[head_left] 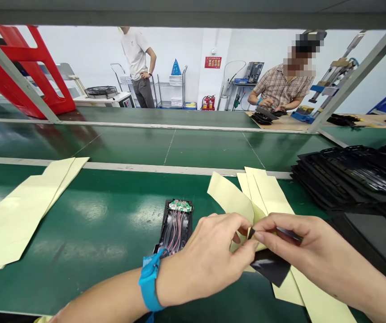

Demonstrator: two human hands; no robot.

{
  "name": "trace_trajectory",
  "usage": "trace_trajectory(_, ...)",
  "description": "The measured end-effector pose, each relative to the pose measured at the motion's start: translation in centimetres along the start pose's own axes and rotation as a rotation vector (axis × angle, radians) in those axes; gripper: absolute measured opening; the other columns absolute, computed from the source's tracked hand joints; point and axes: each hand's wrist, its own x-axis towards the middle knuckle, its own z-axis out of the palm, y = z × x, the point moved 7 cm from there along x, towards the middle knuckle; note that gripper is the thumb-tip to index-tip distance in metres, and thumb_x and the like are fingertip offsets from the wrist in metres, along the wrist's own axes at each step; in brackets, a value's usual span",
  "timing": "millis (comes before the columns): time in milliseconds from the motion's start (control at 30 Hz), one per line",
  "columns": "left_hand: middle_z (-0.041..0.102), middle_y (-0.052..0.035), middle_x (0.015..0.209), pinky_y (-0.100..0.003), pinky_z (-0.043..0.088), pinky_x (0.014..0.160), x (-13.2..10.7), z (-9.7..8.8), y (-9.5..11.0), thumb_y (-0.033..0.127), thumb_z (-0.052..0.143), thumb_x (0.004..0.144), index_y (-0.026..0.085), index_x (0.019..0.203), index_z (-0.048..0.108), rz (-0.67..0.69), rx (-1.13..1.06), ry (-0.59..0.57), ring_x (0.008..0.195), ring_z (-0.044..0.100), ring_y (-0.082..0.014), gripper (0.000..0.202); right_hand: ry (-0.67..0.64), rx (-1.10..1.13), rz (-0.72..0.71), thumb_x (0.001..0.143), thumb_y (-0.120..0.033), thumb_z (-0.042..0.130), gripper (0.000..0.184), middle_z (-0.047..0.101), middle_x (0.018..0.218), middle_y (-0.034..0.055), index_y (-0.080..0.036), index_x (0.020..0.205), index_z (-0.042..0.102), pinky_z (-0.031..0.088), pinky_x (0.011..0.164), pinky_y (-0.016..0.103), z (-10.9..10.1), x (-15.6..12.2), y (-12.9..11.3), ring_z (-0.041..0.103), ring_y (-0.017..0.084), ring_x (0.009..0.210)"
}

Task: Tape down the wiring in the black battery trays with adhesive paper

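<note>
Black pad [271, 268] sits near, right of centre, just above the green table [105, 233] and over yellow backing strips [267, 193]. The left hand [209, 262] and right hand [302, 251] both pinch its upper corner. An opened device case [174, 226] lies just left of them, and stacked black trays [354, 175] sit far right.

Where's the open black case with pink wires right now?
In the head view the case lies on the green mat, left of centre, just beyond the blue wrist strap, beside the left hand, which pinches a black sheet with the right hand.
</note>
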Motion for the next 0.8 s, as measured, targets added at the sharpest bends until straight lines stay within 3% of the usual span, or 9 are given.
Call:
trace_trajectory(200, 0.064, 0.0059, 0.073, -0.025, 0.037, 0.065, -0.1, 0.1, -0.6, 0.024, 0.050, 0.081, 0.024, 0.084, 0.059, -0.056, 0.040, 0.022, 0.070, 0.058, -0.0115, 0.009, 0.029, -0.206, -0.131, 0.085, -0.040, 0.045, 0.027, 0.063, 0.069, -0.0007, -0.027, 0.076, 0.066, 0.040, 0.045, 0.027, 0.4, -0.3, -1.4, 0.056, 0.016, 0.057)
trace_trajectory(367, 0.063, 0.0051, 0.068, -0.026, 0.038, 0.065, 0.0, 0.0, -0.8, 0.020, 0.048, 0.078, 0.022, 0.079, 0.060, -0.049, 0.090, 0.060, 0.065, 0.056, -0.0113, 0.012, 0.054, -0.271, -0.148, 0.085, -0.038, 0.045, 0.027, 0.063, 0.070, 0.0009, -0.026, 0.074, 0.066, 0.041, 0.047, 0.027, 0.6, -0.3, -1.7, 0.056, 0.016, 0.058)
trace_trajectory(467, 0.062, 0.0043, 0.066, -0.024, 0.039, 0.062, 0.2, 0.1, -1.5, 0.019, 0.047, 0.076, 0.022, 0.078, 0.062, -0.114, -0.061, 0.029, 0.063, 0.055, -0.0105, 0.015, 0.034, -0.209, -0.118, 0.083, -0.040, 0.047, 0.026, 0.064, 0.069, 0.0020, -0.026, 0.076, 0.068, 0.042, 0.045, 0.026, 0.5, -0.1, -1.3, 0.056, 0.017, 0.056)
trace_trajectory(633, 0.064, -0.0003, 0.074, -0.022, 0.046, 0.063, 0.3, 0.8, -2.8, 0.021, 0.055, 0.071, 0.018, 0.084, 0.063, -0.309, -0.512, -0.087, 0.067, 0.057, -0.0116, 0.015, 0.051, -0.165, -0.120, 0.082, -0.039, 0.048, 0.023, 0.064, 0.067, -0.0008, -0.028, 0.077, 0.068, 0.040, 0.043, 0.025, 0.2, 0.1, -1.0, 0.055, 0.014, 0.053)
trace_trajectory(800, 0.061, 0.0006, 0.069, -0.023, 0.045, 0.061, 0.6, 0.6, -2.9, 0.022, 0.059, 0.068, 0.017, 0.071, 0.060, -0.298, -0.491, -0.011, 0.065, 0.055, -0.0113, 0.006, 0.044, -0.229, -0.169, 0.083, -0.036, 0.047, 0.024, 0.065, 0.072, -0.0001, -0.028, 0.073, 0.067, 0.042, 0.046, 0.024, 0.2, 0.1, -1.5, 0.057, 0.015, 0.058)
